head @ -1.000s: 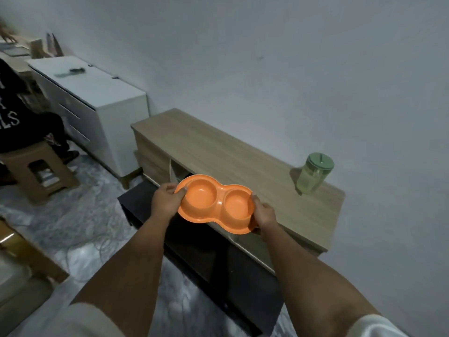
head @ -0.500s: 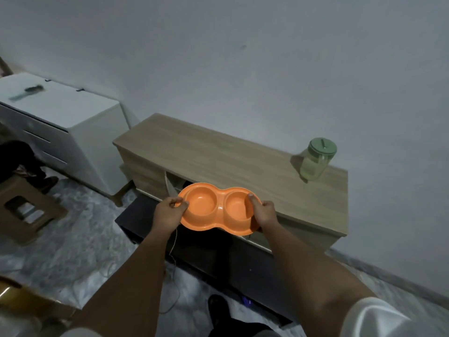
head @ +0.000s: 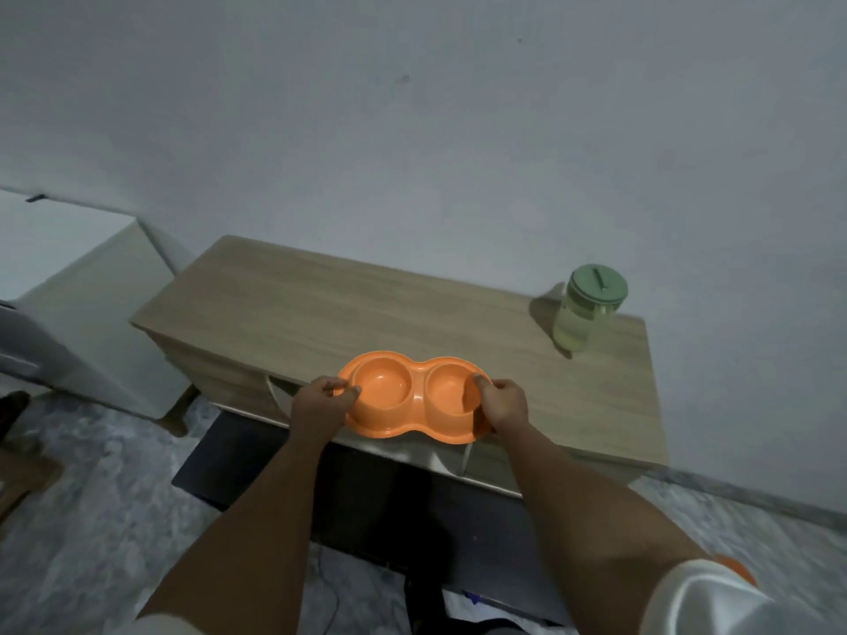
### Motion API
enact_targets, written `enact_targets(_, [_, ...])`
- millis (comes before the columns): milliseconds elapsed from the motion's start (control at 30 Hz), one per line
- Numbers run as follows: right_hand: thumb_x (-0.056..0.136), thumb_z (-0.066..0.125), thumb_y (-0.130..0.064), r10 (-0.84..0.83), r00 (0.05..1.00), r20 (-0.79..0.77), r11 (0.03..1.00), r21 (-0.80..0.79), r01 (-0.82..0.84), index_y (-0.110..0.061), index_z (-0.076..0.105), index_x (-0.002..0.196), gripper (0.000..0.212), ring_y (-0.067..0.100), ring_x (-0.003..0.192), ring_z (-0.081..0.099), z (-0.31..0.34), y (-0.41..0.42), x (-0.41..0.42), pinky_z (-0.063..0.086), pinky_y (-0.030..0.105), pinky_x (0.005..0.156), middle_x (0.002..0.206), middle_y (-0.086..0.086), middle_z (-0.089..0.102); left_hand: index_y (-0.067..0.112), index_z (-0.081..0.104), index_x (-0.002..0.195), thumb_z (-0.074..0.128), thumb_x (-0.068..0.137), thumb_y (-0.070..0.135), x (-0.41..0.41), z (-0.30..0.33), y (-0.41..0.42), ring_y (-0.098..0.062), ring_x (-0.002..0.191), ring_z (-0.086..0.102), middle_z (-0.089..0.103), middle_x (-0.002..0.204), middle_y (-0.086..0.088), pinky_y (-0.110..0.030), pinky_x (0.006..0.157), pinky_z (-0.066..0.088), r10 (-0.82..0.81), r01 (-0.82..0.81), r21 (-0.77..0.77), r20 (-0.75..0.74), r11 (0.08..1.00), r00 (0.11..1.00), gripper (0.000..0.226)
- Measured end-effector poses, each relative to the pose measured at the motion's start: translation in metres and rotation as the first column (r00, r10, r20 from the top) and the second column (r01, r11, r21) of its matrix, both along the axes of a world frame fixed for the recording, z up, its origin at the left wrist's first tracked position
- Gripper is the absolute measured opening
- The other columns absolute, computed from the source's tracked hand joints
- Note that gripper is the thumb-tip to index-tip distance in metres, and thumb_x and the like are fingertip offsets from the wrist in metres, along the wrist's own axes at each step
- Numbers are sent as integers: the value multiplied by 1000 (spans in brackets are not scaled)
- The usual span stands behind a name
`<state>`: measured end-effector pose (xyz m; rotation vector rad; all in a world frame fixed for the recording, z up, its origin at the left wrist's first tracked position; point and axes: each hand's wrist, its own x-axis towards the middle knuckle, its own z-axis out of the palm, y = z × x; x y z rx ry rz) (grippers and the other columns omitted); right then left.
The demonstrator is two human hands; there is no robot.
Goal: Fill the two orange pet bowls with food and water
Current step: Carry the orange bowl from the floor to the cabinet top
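An orange double pet bowl (head: 415, 396) with two round wells, both empty, hangs over the front edge of a low wooden cabinet (head: 366, 309). My left hand (head: 321, 405) grips its left rim, thumb on top. Its right rim is gripped by my right hand (head: 502, 403), the thumb hooked into the right well. A clear jug with a green lid (head: 589, 309), holding pale liquid, stands at the cabinet's back right corner, well apart from the bowl.
A white cabinet (head: 68, 286) stands to the left of the wooden one. A dark low unit (head: 256, 460) sits on the marble floor below the bowl. A plain wall rises behind. An orange object (head: 735, 568) peeks out by my right sleeve.
The bowl, held in both hands, has moved forward over the wooden cabinet's front edge. The view has swung right, so the stool and seated person on the left have left the frame.
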<state>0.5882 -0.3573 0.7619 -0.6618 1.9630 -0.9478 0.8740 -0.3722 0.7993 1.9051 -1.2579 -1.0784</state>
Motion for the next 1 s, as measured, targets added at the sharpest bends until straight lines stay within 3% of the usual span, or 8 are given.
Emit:
enact_targets(200, [95, 69, -40, -13, 1000, 4, 999, 39, 12, -6, 73, 120, 42, 32, 106, 66, -23, -55, -24, 55, 43, 94, 117, 14, 73, 14, 69, 119, 78, 79, 37, -19, -27, -79, -32, 98, 69, 71, 112, -10, -51, 86, 58, -83, 77, 63, 91, 995, 992, 48])
enact_targets(333, [92, 72, -31, -23, 1000, -11, 998, 64, 24, -7, 68, 127, 42, 32, 113, 65, -33, -81, -34, 53, 41, 98, 122, 13, 70, 14, 71, 120, 72, 85, 32, -34, -34, -112, -32, 106, 67, 72, 114, -13, -40, 91, 53, -121, 107, 103, 142, 989, 982, 39])
enact_targets(433, [88, 76, -22, -21, 1000, -3, 996, 82, 21, -10, 70, 120, 35, 32, 109, 67, -41, -92, -35, 56, 44, 98, 118, 14, 71, 13, 69, 124, 71, 86, 25, -39, -40, -127, -32, 113, 64, 71, 118, -12, -35, 89, 46, -142, 124, 130, 143, 984, 979, 39])
enact_targets(567, [84, 80, -16, -30, 999, 20, 995, 100, 28, -13, 77, 105, 22, 33, 106, 71, -54, -111, -33, 57, 48, 97, 110, 14, 76, 13, 67, 129, 70, 84, 21, -40, -49, -150, -31, 117, 62, 69, 124, -13, -38, 99, 46, -168, 147, 144, 152, 979, 974, 45])
enact_targets(700, [84, 83, -20, -39, 999, -23, 996, 84, 41, -12, 80, 107, 24, 25, 104, 71, -57, -129, -24, 55, 40, 99, 109, 9, 78, 13, 67, 130, 65, 80, 21, -41, -61, -174, -35, 112, 65, 70, 121, -16, -42, 95, 51, -192, 168, 148, 164, 975, 968, 51])
enact_targets(833, [85, 83, -22, -108, 993, -40, 992, 61, 111, -13, 81, 107, 24, 23, 101, 70, -54, -152, -17, 53, 31, 90, 109, 8, 78, 14, 71, 118, 60, 85, 15, -45, -63, -201, -41, 102, 66, 71, 106, -20, -41, 84, 51, -249, 219, 138, 265, 966, 932, 34])
enact_targets(1000, [88, 80, -23, -191, 980, -62, 979, 56, 194, -13, 80, 110, 24, 25, 108, 70, -50, -187, -5, 50, 27, 90, 116, 10, 77, 20, 68, 124, 61, 88, 26, -41, -68, -249, -36, 111, 63, 70, 118, -14, -39, 93, 49, -270, 248, 117, 261, 962, 927, 37])
